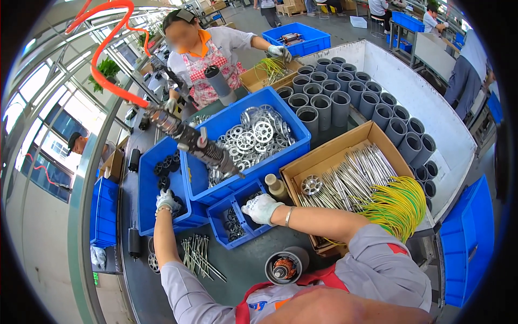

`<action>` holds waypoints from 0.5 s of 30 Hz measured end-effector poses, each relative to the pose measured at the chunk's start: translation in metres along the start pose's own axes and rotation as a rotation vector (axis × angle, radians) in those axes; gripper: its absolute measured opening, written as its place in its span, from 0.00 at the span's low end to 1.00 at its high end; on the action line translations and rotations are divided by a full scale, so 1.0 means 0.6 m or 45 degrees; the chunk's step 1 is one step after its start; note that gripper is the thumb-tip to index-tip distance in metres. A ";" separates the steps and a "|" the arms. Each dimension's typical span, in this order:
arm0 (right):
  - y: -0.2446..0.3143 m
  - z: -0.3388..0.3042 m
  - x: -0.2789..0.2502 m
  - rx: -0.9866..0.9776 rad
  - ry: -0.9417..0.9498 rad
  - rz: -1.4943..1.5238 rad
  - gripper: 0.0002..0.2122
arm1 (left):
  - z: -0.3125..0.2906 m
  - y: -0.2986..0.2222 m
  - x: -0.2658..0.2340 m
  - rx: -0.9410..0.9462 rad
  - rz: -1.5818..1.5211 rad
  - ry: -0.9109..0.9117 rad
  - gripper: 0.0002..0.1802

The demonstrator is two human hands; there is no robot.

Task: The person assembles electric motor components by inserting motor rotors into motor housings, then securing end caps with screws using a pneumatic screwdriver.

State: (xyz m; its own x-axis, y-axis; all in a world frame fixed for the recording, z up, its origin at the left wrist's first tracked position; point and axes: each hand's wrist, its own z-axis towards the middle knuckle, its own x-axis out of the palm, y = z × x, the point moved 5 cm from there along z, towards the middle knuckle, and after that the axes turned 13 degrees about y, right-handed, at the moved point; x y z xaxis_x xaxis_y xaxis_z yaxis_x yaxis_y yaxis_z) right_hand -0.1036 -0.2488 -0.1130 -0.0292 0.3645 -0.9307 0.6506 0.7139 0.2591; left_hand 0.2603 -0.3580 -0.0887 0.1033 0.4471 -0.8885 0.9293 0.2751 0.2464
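My left hand [168, 200], in a white glove, reaches into the near end of a blue bin [148, 183] of black round parts [171, 163]. Its fingers are curled among these parts, and whatever they hold is hidden. My gloved right hand [260, 209] is at the right compartment of a small divided blue box [233, 244]. Those fingers bend down into it, closed, with their tips out of sight. Small rings [233, 224] lie in the box's left compartment. Close to my body, a grey cylinder [295, 259] stands upright with a copper-wound motor core [284, 268] inside.
A larger blue bin [301, 141] holds silver end caps [253, 135]. A power driver [199, 146] hangs over it from an orange hose [102, 59]. Right are a carton [294, 171] of metal rods, yellow-green wires [396, 208] and grey tubes [340, 108]. A co-worker [205, 59] stands opposite. Long screws [198, 256] lie nearby.
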 end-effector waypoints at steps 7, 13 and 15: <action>-0.003 0.003 -0.006 0.001 -0.034 0.039 0.12 | 0.012 0.005 -0.005 0.053 0.023 0.049 0.47; -0.007 0.006 -0.001 0.021 -0.106 0.059 0.13 | 0.000 0.003 -0.013 -0.074 0.063 0.166 0.36; -0.006 0.005 -0.001 0.028 -0.092 0.043 0.13 | 0.005 0.014 -0.019 -0.020 0.101 -0.245 0.32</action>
State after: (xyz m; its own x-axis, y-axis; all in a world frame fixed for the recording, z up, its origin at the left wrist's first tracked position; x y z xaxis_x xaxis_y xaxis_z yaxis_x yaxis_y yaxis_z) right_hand -0.1035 -0.2536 -0.1139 0.0474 0.3434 -0.9380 0.6669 0.6882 0.2857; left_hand 0.2682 -0.3636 -0.0774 0.2428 0.2975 -0.9233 0.9102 0.2594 0.3229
